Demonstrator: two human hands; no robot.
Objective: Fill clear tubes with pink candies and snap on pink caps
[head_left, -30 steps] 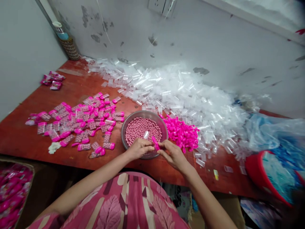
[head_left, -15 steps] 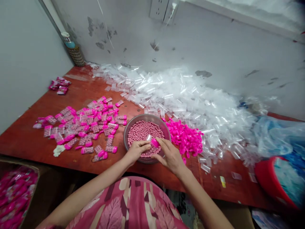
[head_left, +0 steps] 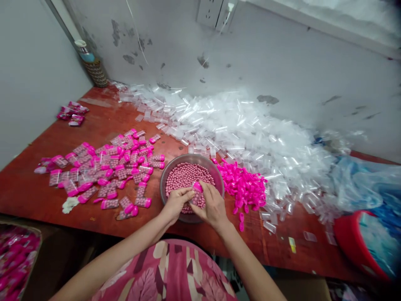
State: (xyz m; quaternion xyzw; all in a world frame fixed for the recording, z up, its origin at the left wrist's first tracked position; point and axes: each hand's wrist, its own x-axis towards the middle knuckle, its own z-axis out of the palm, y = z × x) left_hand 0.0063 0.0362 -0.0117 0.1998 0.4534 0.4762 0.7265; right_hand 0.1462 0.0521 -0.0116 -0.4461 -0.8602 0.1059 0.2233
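Note:
Over a metal bowl [head_left: 219, 177] of pink beads [head_left: 184, 173], my two hands meet around one small clear plastic container with a pink cap [head_left: 197, 186]. My left hand [head_left: 175, 205] pinches the container from the left with thumb and fingers. From the right, my right hand [head_left: 213, 205] has its fingers at the pink cap and its thumb lower down by the container. The fingers partly cover the container, so I cannot tell how full it is or whether the cap is fully seated.
Filled pink-capped containers [head_left: 109, 161] lie left of the bowl. Loose pink caps [head_left: 241, 184] are heaped on its right. Behind spreads a big pile of clear empty containers [head_left: 238, 121]. A red tub [head_left: 352, 238] stands far right, and a box of pink packets [head_left: 19, 255] at lower left.
Both hands have drawn closer together around the container, with the right fingers now pressed in at the cap. The view has shifted slightly, and a few pink caps now lie nearer the table's front.

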